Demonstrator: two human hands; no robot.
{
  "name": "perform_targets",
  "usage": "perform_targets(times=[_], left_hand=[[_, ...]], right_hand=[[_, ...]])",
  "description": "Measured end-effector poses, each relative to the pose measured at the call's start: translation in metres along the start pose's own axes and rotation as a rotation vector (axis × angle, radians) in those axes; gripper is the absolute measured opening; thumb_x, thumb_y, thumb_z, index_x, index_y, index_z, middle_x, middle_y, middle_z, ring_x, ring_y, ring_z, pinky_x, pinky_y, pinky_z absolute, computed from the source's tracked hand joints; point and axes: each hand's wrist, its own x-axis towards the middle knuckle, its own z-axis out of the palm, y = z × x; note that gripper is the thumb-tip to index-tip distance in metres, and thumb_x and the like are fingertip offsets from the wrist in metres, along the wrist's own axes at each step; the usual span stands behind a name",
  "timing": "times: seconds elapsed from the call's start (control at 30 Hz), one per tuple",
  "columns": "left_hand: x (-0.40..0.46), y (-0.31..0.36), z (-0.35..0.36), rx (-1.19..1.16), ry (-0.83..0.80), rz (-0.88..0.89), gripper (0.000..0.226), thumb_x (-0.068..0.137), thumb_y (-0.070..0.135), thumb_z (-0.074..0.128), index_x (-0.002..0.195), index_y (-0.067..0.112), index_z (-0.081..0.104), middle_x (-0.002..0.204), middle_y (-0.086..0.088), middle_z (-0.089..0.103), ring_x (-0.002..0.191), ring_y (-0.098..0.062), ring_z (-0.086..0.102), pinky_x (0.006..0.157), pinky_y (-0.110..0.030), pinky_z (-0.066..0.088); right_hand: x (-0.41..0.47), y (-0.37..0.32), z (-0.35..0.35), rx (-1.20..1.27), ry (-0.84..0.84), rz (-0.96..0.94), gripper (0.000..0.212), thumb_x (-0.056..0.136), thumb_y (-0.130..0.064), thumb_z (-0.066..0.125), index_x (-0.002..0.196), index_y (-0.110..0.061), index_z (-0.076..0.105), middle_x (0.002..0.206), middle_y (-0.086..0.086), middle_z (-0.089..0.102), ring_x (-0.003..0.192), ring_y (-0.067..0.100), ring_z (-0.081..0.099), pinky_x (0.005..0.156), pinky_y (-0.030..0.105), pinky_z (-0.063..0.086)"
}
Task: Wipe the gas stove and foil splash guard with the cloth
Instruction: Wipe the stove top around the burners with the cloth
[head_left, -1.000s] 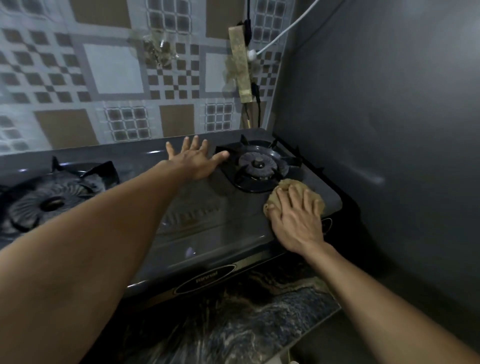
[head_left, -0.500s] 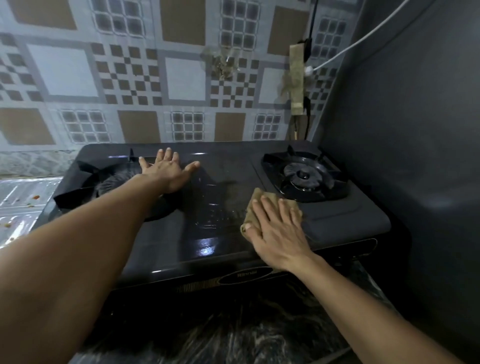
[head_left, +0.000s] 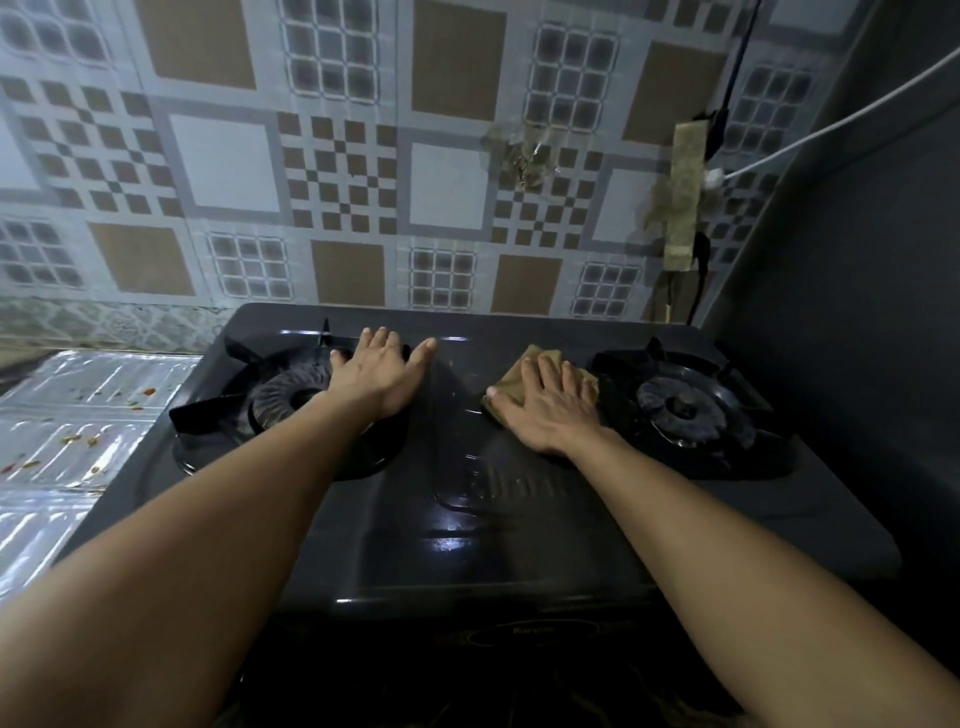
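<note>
I am in the middle of wiping the top of the stove (head_left: 467, 545). My right hand (head_left: 550, 410) lies flat, fingers straight, pressing the cloth (head_left: 524, 371) down on the far middle of the stove top, just left of the right burner (head_left: 685, 410). Only the far and left edges of the cloth show past my fingers. My left hand (head_left: 379, 374) is spread flat and holds nothing; it rests on the stove top at the right edge of the left burner (head_left: 291, 400), bracing me.

The middle strip between the burners shines wet in places, so I judge this part is nearly covered. Next I would need to draw the cloth back toward the near edge with steady pressure, then work round the prongs of each burner, where a flat palm will not reach and I must bunch the cloth.

The foil (head_left: 78, 415) to the left of the stove is spotted with red and orange bits, so that part seems not yet done.
</note>
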Motion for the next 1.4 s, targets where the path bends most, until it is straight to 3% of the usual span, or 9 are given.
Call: perform_targets(times=[0.47, 0.6, 0.7, 0.97, 1.07, 1.2, 1.27, 1.33, 1.4], left_hand=[[0.006, -0.008, 0.01, -0.007, 0.037, 0.018, 0.077, 0.097, 0.063, 0.018, 0.155, 0.012, 0.018, 0.164, -0.001, 0.011, 0.151, -0.015, -0.003, 0.12, -0.053, 0.0], [0.009, -0.009, 0.009, -0.023, 0.046, 0.005, 0.077, 0.097, 0.063, 0.019, 0.154, 0.011, 0.02, 0.164, -0.002, 0.014, 0.151, -0.015, -0.001, 0.12, -0.054, 0.003], [0.009, -0.007, 0.01, -0.034, 0.047, 0.001, 0.076, 0.097, 0.061, 0.018, 0.153, 0.01, 0.022, 0.163, -0.003, 0.015, 0.151, -0.016, 0.0, 0.12, -0.054, 0.004], [0.008, -0.01, 0.011, -0.093, 0.044, -0.006, 0.071, 0.099, 0.058, 0.016, 0.152, 0.012, 0.028, 0.163, -0.002, 0.018, 0.151, -0.017, 0.002, 0.118, -0.056, 0.004], [0.007, -0.011, 0.01, -0.104, 0.035, -0.002, 0.071, 0.099, 0.058, 0.015, 0.152, 0.013, 0.03, 0.162, -0.002, 0.019, 0.151, -0.017, 0.002, 0.118, -0.057, 0.004], [0.004, -0.009, 0.008, -0.099, 0.041, 0.012, 0.07, 0.1, 0.057, 0.015, 0.152, 0.014, 0.028, 0.163, -0.002, 0.019, 0.151, -0.017, 0.002, 0.119, -0.057, 0.004], [0.004, -0.008, 0.007, -0.101, 0.042, 0.011, 0.07, 0.1, 0.057, 0.015, 0.153, 0.013, 0.027, 0.163, -0.002, 0.018, 0.151, -0.017, 0.002, 0.119, -0.056, 0.004], [0.003, -0.008, 0.007, -0.099, 0.038, 0.008, 0.069, 0.1, 0.056, 0.016, 0.153, 0.012, 0.025, 0.163, -0.002, 0.018, 0.151, -0.017, 0.002, 0.119, -0.057, 0.004], [0.001, -0.008, 0.009, -0.091, 0.041, 0.012, 0.069, 0.1, 0.055, 0.016, 0.152, 0.012, 0.026, 0.163, -0.003, 0.018, 0.151, -0.017, 0.001, 0.119, -0.057, 0.003]], right_hand=[[0.121, -0.003, -0.031, -0.004, -0.03, 0.095, 0.084, 0.086, -0.077, 0.015, 0.154, -0.03, 0.005, 0.163, -0.003, -0.005, 0.148, 0.034, -0.008, 0.115, 0.058, -0.003], [0.127, -0.006, -0.03, -0.016, -0.067, 0.06, 0.075, 0.091, -0.069, 0.013, 0.154, -0.032, 0.0, 0.163, -0.006, -0.008, 0.147, 0.036, -0.012, 0.114, 0.06, -0.006], [0.115, -0.009, -0.02, -0.029, -0.072, -0.055, 0.066, 0.095, -0.061, 0.013, 0.154, -0.034, -0.003, 0.162, -0.009, -0.012, 0.147, 0.034, -0.016, 0.115, 0.058, -0.007], [0.007, -0.051, 0.005, -0.142, -0.073, -0.573, 0.062, 0.098, -0.054, 0.024, 0.153, -0.038, 0.0, 0.163, -0.009, -0.006, 0.149, 0.028, -0.009, 0.118, 0.052, -0.005], [-0.038, -0.036, 0.008, -0.175, -0.08, -0.649, 0.068, 0.091, -0.059, 0.01, 0.154, -0.034, 0.004, 0.163, -0.003, -0.001, 0.149, 0.027, -0.008, 0.119, 0.05, -0.006], [-0.074, -0.01, 0.012, -0.153, -0.043, -0.525, 0.07, 0.09, -0.064, 0.007, 0.154, -0.035, 0.001, 0.163, -0.007, -0.004, 0.149, 0.021, -0.015, 0.12, 0.044, -0.007], [-0.067, -0.009, 0.008, -0.112, -0.05, -0.432, 0.066, 0.095, -0.06, 0.013, 0.154, -0.033, 0.006, 0.163, -0.006, -0.006, 0.149, 0.024, -0.012, 0.121, 0.045, -0.004], [-0.049, -0.013, -0.001, -0.071, -0.013, -0.363, 0.058, 0.101, -0.049, 0.024, 0.153, -0.027, 0.017, 0.163, -0.001, 0.006, 0.15, 0.028, 0.003, 0.121, 0.044, 0.003], [-0.031, -0.017, -0.017, -0.029, 0.002, -0.286, 0.049, 0.102, -0.041, 0.031, 0.146, -0.02, 0.037, 0.155, 0.008, 0.033, 0.142, 0.031, 0.029, 0.115, 0.038, 0.022]])
